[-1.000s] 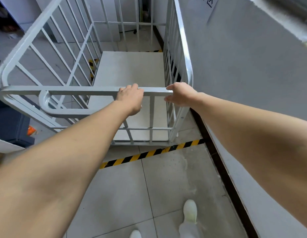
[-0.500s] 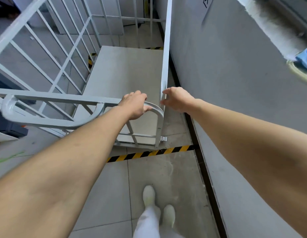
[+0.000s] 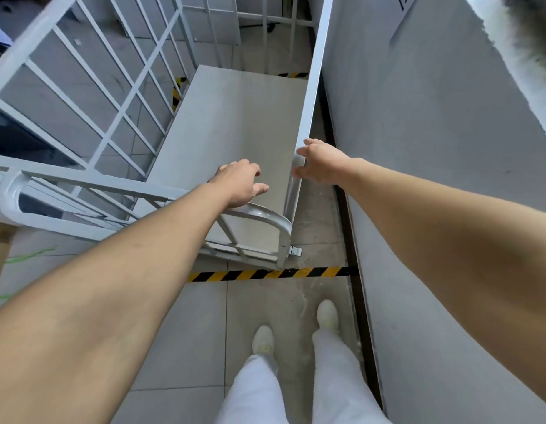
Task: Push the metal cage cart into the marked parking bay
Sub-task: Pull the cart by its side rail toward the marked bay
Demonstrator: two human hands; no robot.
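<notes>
White barred cage cart (image 3: 235, 142), flat deck; left hand (image 3: 239, 183), right hand (image 3: 319, 160) grips loose, unclenched.

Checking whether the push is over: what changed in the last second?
Both hands opened: the left hand lifted off the white metal cage cart's rail, and the right hand loosened at the corner post. The cart sits unchanged beyond the yellow-black striped floor tape, beside the grey wall.
</notes>
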